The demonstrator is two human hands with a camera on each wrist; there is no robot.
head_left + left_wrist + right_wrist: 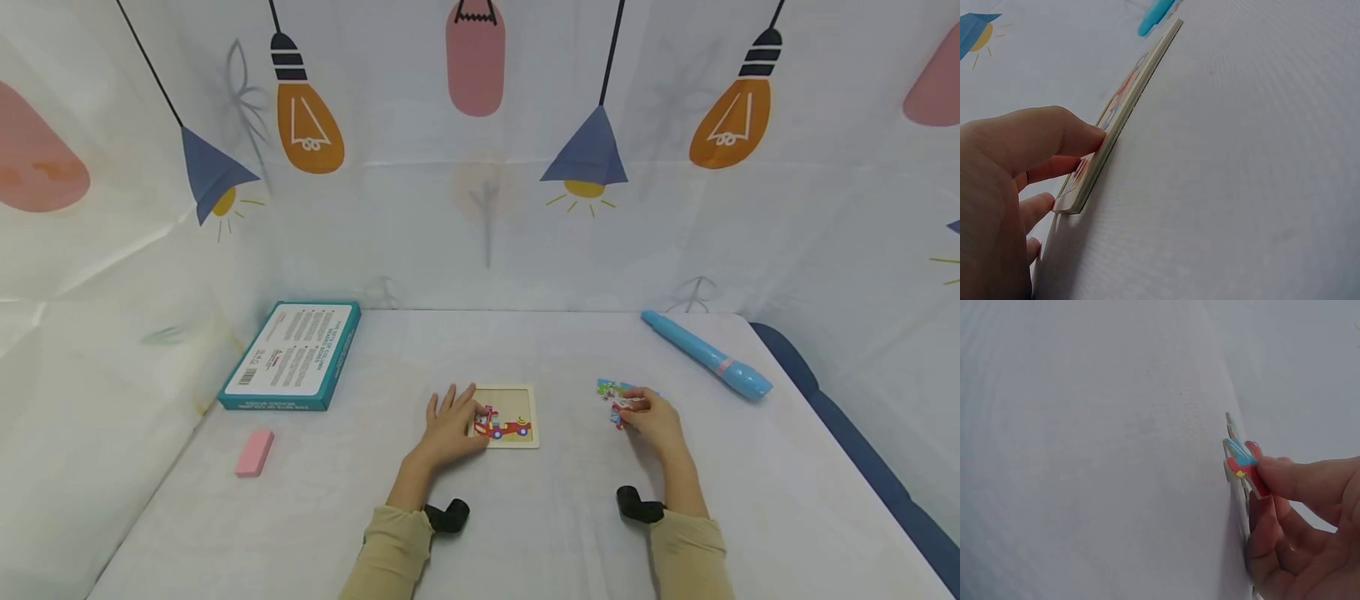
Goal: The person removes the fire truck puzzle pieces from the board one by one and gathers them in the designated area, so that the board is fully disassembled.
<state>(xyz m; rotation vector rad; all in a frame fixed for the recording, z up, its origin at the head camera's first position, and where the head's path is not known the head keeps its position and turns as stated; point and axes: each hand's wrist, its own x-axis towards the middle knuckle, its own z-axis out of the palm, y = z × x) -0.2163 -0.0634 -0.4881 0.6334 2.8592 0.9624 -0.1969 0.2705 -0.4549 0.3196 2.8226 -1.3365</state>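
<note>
A small square wooden puzzle board point(504, 395) with a red vehicle picture point(504, 427) in its recess lies on the white table. My left hand point(448, 429) holds its left side, the thumb on the near edge and another finger over the picture. In the left wrist view the thumb point(1072, 128) presses on the frame's edge. To the right, my right hand point(656, 421) pinches a red and blue puzzle piece point(1246, 464) between thumb and fingers. Colourful puzzle pieces point(609, 388) lie by that hand, partly hidden behind it.
A teal-edged box point(292, 350) lies at the back left, with a pink block point(255, 452) in front of it. At the back right lies a light blue tube-like object point(705, 354). White printed fabric point(420, 233) hangs behind the table.
</note>
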